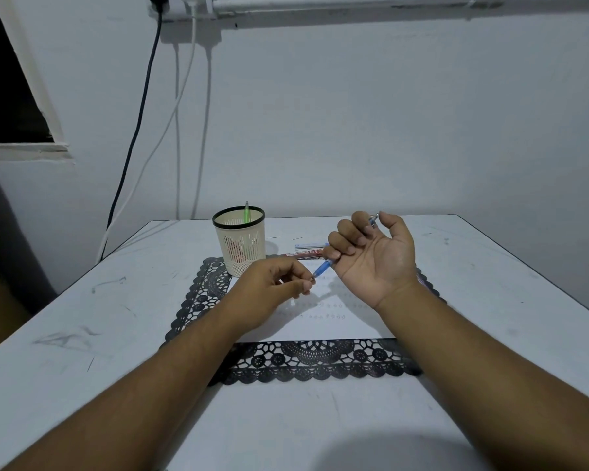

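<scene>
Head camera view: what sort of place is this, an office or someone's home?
Probably a plain writing desk at home, though that is not certain. A mesh pen cup, a sheet of paper on a black lace mat, and a blue pen gripped in the right hand suggest it.

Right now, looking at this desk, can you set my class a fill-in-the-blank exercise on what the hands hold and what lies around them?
1. The right hand grips a pencil whose barrel is ____ in colour.
2. The pen standing in the cream holder is ____ in colour.
3. The white paper lies on a lace mat that is ____ in colour.

Missing words: blue; green; black.
</scene>
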Demonstrator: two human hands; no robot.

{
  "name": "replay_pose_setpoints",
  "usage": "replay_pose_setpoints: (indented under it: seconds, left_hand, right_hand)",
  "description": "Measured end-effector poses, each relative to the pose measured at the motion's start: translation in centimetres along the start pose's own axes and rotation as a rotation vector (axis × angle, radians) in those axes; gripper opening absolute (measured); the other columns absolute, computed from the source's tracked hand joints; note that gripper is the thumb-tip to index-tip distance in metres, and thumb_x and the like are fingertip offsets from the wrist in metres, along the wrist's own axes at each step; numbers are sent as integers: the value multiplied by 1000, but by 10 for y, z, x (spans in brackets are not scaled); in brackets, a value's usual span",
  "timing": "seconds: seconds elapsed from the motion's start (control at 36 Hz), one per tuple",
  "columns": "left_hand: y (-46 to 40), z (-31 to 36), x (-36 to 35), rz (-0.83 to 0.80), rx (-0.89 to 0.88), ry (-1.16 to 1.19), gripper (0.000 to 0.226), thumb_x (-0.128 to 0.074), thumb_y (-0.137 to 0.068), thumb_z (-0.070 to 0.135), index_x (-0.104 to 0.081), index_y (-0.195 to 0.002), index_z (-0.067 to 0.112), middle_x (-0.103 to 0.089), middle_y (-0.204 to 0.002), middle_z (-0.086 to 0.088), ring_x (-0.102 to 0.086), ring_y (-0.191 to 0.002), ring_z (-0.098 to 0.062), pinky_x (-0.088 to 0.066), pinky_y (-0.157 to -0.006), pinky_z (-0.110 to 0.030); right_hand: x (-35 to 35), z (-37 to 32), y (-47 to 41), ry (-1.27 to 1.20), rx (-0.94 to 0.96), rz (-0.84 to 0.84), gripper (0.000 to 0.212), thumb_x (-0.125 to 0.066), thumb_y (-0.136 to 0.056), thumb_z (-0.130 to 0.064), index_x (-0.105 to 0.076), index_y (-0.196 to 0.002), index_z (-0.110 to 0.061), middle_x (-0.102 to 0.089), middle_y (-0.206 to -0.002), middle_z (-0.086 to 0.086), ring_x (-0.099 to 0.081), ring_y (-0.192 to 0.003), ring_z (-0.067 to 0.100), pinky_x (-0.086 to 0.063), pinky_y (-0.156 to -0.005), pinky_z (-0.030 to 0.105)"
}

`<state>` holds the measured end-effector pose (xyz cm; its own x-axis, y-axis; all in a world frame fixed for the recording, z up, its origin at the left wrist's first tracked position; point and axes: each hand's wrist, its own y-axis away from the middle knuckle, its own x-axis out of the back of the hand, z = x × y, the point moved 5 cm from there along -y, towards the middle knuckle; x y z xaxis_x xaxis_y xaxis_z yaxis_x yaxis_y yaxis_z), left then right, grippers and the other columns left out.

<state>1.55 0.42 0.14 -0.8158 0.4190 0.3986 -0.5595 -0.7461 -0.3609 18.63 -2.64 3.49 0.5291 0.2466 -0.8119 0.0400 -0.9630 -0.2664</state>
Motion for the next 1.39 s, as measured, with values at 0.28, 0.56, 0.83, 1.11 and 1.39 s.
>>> replay_pose_setpoints:
  seconds: [0.28,0.56,0.83,1.11,1.39]
  left_hand:
    - [1,0,0,15,1,-11,14,-75,-92,7,-77,-90,20,-73,-82,3,-65,-76,-12,-52,-72,-26]
    - [1,2,0,22,-1,-65,12,-75,-93,7,-76,-90,18,-73,-82,5,-64,-75,-11,-52,-73,-27]
    - [1,3,4,89,-54,-49,14,-73,-96,13,-76,-90,25,-72,-84,1,-63,-76,-11,-51,-74,-29]
    - [-4,-6,14,154,-57,-74,8,-69,-99,34,-75,-95,32,-72,-85,5,-64,-76,-9,-50,-71,-27]
    - [-1,-23,18,81,38,-421,12,-64,-102,21,-70,-104,31,-67,-105,16,-59,-98,1,-44,-79,-25]
  right_hand:
    - [-2,-2,1,58,33,5,25,-42,-84,-33,-30,-66,-21,-22,-64,-2,-18,-60,18,-27,-58,33]
    - [-3,0,2,51,21,-15,30,-42,-87,-38,-35,-65,-20,-25,-64,-2,-18,-61,18,-28,-58,33]
    - [0,-4,-2,251,17,51,30,-47,-97,-22,-49,-67,-18,-42,-66,3,-45,-64,22,-55,-66,36]
    - [16,1,-7,635,-78,49,22,-55,-98,-24,-66,-89,-7,-74,-109,28,-74,-84,33,-62,-68,38]
    - [33,-54,4,872,49,165,20,-52,-99,7,-65,-88,-4,-69,-82,13,-68,-70,25,-62,-67,32]
